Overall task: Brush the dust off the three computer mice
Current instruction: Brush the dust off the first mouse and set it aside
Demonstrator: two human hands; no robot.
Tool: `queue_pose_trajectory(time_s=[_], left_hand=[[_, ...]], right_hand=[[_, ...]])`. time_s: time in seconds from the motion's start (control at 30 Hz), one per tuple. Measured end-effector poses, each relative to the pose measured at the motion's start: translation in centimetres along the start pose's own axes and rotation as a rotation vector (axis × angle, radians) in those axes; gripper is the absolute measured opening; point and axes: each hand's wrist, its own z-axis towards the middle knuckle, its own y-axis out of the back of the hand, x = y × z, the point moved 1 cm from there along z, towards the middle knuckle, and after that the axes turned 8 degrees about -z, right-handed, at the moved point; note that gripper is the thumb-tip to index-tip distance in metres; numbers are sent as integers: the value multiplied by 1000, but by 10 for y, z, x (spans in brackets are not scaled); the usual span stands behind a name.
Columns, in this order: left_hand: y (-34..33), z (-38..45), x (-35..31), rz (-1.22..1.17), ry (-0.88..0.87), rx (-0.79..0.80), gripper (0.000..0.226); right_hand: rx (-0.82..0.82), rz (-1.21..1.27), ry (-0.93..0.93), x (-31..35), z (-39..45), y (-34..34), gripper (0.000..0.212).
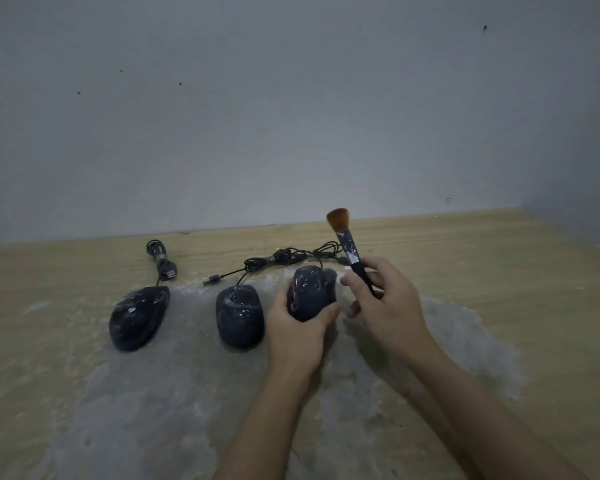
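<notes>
Three black, dust-speckled computer mice are on a wooden table. The left mouse [138, 317] and the middle mouse [239, 317] lie flat on the table. My left hand [297, 329] grips the right mouse [313, 292] and holds it tilted up off the surface. My right hand [383, 299] holds a brush [347, 245] by its dark handle, just right of that mouse. The brush's orange-brown bristles point up and away, clear of the mouse.
White dust is spread over the wooden table [499, 265] around and in front of the mice. Bundled black cables with USB plugs [161, 259] [278, 259] lie behind the mice. A grey wall [291, 116] rises right behind the table.
</notes>
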Motion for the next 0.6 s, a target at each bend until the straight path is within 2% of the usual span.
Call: queue_pose_trajectory(time_s=[0.13, 0.2, 0.3, 0.37, 0.47, 0.53, 0.6], left_hand=[[6, 2, 1, -187, 74, 7, 69], [7, 2, 1, -199, 79, 22, 72], [7, 4, 2, -197, 84, 31, 76], [9, 3, 1, -202, 77, 28, 76], [11, 2, -1, -238, 60, 41, 75], [12, 3, -1, -245, 55, 50, 74], [12, 3, 1, -252, 46, 50, 73]], right_hand=[[-52, -99, 43, 3, 5, 14, 13], [-87, -60, -38, 4, 10, 20, 18], [-136, 222, -233, 10, 21, 28, 19], [-178, 391, -233, 21, 25, 30, 12], [-185, 659, -165, 39, 29, 31, 13], [-166, 604, -44, 47, 32, 27, 11], [-165, 321, 111, 52, 36, 21, 11]])
